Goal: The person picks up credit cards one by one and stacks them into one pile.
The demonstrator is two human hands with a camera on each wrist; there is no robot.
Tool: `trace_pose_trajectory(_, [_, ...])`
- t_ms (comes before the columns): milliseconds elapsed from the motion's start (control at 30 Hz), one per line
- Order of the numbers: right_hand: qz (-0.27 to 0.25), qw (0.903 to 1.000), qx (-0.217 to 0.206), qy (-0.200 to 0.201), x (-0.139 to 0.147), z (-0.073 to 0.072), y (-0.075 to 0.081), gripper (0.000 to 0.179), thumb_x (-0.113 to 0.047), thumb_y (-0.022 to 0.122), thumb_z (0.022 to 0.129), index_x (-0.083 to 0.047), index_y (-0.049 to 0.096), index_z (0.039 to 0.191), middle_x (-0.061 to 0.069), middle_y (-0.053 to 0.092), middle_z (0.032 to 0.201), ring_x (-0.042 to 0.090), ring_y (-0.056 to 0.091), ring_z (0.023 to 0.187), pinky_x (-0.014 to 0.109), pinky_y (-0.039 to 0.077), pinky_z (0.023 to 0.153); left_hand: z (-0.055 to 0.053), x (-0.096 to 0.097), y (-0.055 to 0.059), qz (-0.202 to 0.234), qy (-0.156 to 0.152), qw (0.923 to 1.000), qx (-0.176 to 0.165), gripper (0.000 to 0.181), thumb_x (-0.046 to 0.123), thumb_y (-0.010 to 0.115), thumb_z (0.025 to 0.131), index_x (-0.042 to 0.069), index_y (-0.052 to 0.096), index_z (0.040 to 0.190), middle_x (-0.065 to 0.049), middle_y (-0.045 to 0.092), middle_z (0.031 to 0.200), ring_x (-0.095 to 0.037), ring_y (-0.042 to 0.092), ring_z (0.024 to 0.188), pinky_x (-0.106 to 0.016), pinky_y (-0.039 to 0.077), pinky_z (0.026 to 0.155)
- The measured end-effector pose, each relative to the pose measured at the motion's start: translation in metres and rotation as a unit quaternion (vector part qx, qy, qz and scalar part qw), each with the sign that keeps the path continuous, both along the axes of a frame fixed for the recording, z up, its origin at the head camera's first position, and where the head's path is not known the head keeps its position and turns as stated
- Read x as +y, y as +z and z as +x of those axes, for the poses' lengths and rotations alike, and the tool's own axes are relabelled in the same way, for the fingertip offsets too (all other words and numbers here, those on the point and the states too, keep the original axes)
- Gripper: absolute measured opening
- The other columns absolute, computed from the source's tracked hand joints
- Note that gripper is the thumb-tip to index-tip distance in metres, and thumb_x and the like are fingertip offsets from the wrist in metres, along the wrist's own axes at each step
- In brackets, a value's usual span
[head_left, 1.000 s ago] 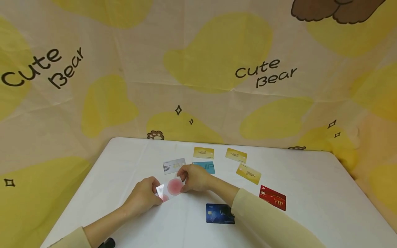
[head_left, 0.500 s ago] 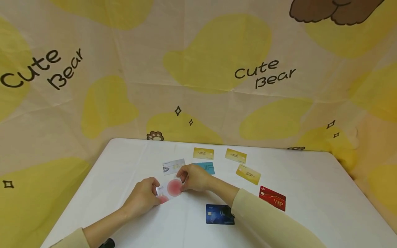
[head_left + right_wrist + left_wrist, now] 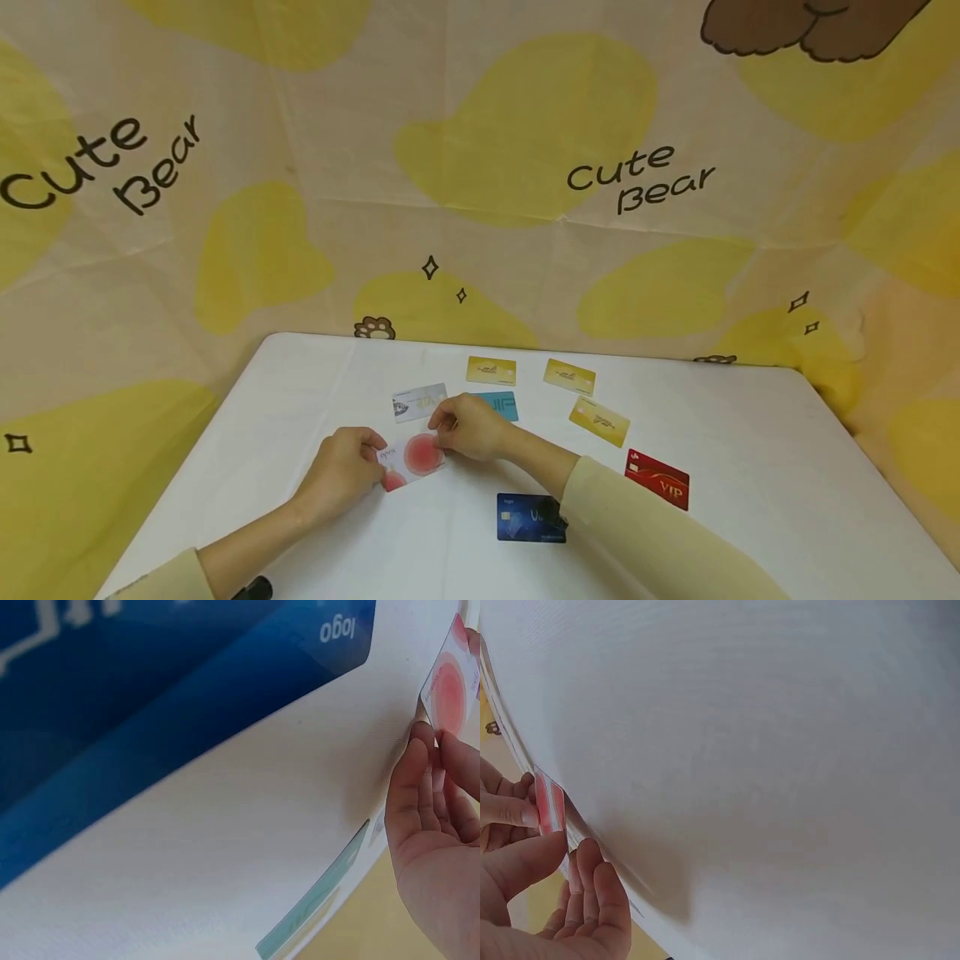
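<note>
- Handling pink-circle card; looks like a positioning step.
- Left hand, right hand: fingers pinching its opposite ends.
- Next move likely needs matched grip.

A white worktop.
Three yellow cards, a silver card, teal card, red card and blue card lie flat.

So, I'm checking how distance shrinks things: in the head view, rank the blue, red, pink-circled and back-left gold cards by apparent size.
1. Blue card, largest.
2. Red card and pink-circled card: too alike to rank; the latter is partly covered.
3. Back-left gold card, smallest.
</note>
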State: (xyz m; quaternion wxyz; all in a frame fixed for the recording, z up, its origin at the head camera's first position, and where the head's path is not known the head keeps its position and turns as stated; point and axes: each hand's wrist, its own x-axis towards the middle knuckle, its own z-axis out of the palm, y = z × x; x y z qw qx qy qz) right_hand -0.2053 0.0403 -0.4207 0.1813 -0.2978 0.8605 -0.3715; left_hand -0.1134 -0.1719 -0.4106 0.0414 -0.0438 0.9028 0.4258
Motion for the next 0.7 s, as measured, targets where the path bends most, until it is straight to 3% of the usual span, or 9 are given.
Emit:
trace_pose_trajectory(233, [-0.019, 0.9994, -0.026, -0.009, 0.003, 0.002, 0.003, 0.006, -0.004, 0.077, 0.094, -0.004, 0.074, 0.099, -0.001, 0.064, 0.080, 0.012, 0.057, 0.073, 0.020, 0.050, 0.066, -0.002, -0.001, 0.004, 0.009, 0.001, 0.9999, -0.005, 0.026, -0.010, 0.070, 0.078, -0.009, 0.071, 0.104, -0.008, 0.061, 0.080, -0.019, 0.056, 0.072, -0.026, 0.048, 0.059])
trace_pose_trajectory(500, [-0.033, 0.9990, -0.024, -0.018, 0.006, 0.008, 0.013, 0.006, -0.001, 0.076, 0.093, -0.001, 0.073, 0.098, -0.001, 0.063, 0.076, 0.010, 0.056, 0.068, 0.020, 0.049, 0.061, -0.003, -0.001, 0.009, 0.014, 0.001, 0.9998, 0.012, 0.028, -0.010, 0.071, 0.078, -0.010, 0.075, 0.105, -0.007, 0.067, 0.084, -0.019, 0.059, 0.078, -0.026, 0.050, 0.063])
trace_pose_trajectory(700, [-0.053, 0.9973, -0.036, -0.034, 0.015, 0.011, 0.019, 0.008, 0.001, 0.075, 0.091, 0.002, 0.072, 0.098, 0.001, 0.064, 0.078, 0.010, 0.057, 0.067, 0.020, 0.052, 0.059, -0.002, 0.002, 0.012, 0.047, -0.002, 0.9987, 0.023, 0.028, -0.008, 0.071, 0.079, -0.009, 0.076, 0.106, -0.005, 0.069, 0.081, -0.016, 0.061, 0.071, -0.024, 0.050, 0.060])
